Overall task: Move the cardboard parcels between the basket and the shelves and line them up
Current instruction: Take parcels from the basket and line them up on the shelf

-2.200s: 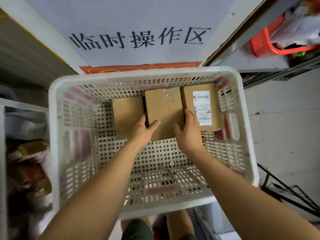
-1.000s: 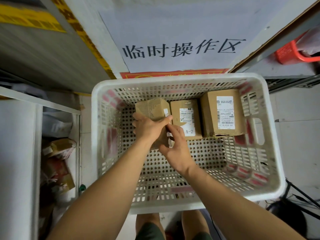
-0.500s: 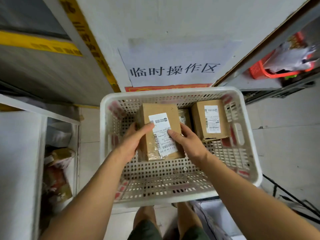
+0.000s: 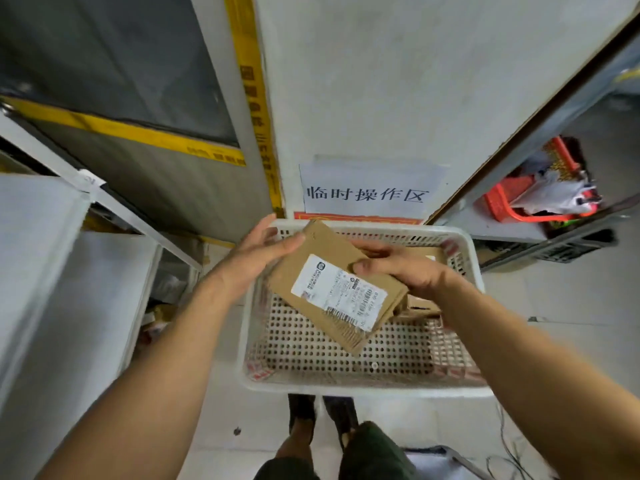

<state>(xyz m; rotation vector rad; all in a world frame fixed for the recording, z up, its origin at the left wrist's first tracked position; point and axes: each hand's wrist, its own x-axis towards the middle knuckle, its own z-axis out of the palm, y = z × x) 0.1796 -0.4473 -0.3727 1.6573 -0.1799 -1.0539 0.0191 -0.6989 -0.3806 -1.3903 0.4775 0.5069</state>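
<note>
A brown cardboard parcel (image 4: 322,271) with a white shipping label is lifted and tilted above the white perforated basket (image 4: 346,384). My right hand (image 4: 401,271) grips its right side, thumb on the labelled face. My left hand (image 4: 256,252) touches its upper left edge with fingers nearly straight. Under my right hand, another cardboard parcel (image 4: 420,306) lies at the basket's right side, mostly hidden.
White shelf boards (image 4: 52,289) stand at the left. A metal shelf at the right holds a red basket (image 4: 505,202) with bags. A paper sign (image 4: 367,194) hangs on the wall behind the basket. Cables (image 4: 512,455) lie on the floor, lower right.
The labelled parcel has risen out of the basket and turned askew. The camera has tipped up, so the basket sits lower in view and more wall shows.
</note>
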